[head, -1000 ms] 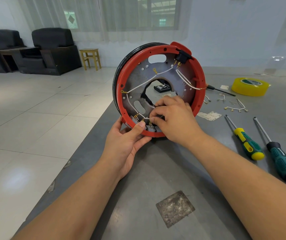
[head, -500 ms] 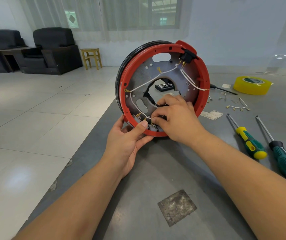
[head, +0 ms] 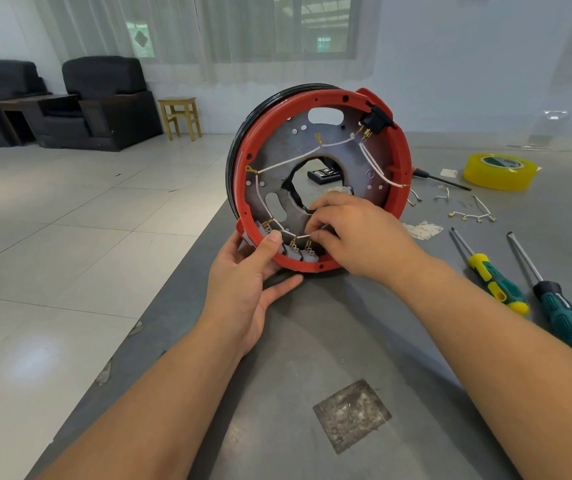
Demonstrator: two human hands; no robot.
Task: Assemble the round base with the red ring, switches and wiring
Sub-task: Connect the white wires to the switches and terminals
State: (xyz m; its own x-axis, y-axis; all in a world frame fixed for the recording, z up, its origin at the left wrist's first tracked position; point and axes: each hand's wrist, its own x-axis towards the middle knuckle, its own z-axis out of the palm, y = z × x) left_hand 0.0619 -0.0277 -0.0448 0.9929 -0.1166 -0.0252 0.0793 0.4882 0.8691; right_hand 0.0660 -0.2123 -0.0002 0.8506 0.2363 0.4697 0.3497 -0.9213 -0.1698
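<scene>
Head view: left hand grips the upright round base at 7 o'clock; right hand pinches the white wire, so seat its terminal squarely on the grey switches.

Counts: one round base with one red ring; one black switch; three grey switches visible along the lower rim. On the desk: two screwdrivers beside each other, one yellow tape roll. Two hands.
</scene>
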